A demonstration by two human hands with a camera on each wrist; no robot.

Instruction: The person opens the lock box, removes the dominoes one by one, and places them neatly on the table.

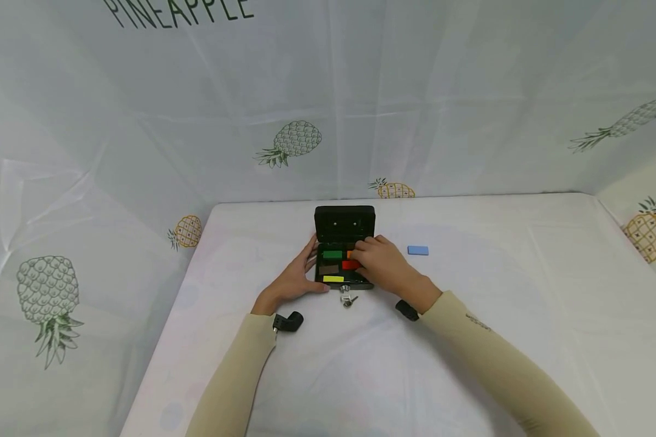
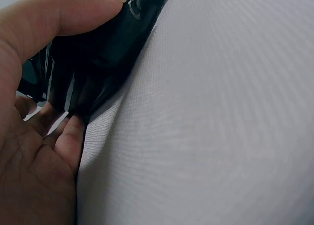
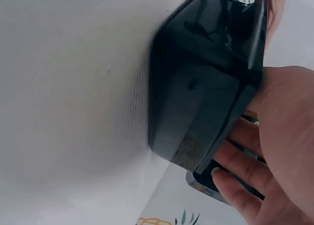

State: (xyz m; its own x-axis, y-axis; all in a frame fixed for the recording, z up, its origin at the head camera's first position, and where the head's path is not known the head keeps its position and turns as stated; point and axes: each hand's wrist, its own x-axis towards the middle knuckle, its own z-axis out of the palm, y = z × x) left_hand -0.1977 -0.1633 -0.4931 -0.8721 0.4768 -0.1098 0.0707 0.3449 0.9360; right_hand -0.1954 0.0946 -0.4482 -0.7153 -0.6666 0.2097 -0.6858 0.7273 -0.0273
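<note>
A small black cash box [image 1: 345, 223] stands on the white-covered table with its lid raised. Inside lie a green block [image 1: 332, 255], an orange block [image 1: 349, 255], a red block [image 1: 351, 265], a brown block [image 1: 329, 269] and a yellow block [image 1: 333, 279]. My left hand [image 1: 294, 276] holds the box's left side, thumb at the front corner and fingers along the side. Over the right wall reaches my right hand [image 1: 382, 264], fingertips at the orange block; I cannot tell whether they pinch it. In the right wrist view, thumb and index are hidden.
A blue block [image 1: 418, 250] lies on the table right of the box. Keys [image 1: 348, 301] hang from the lock [image 1: 345, 289] at the box's front. A white pineapple-print sheet [image 1: 328, 103] hangs behind the table's back edge.
</note>
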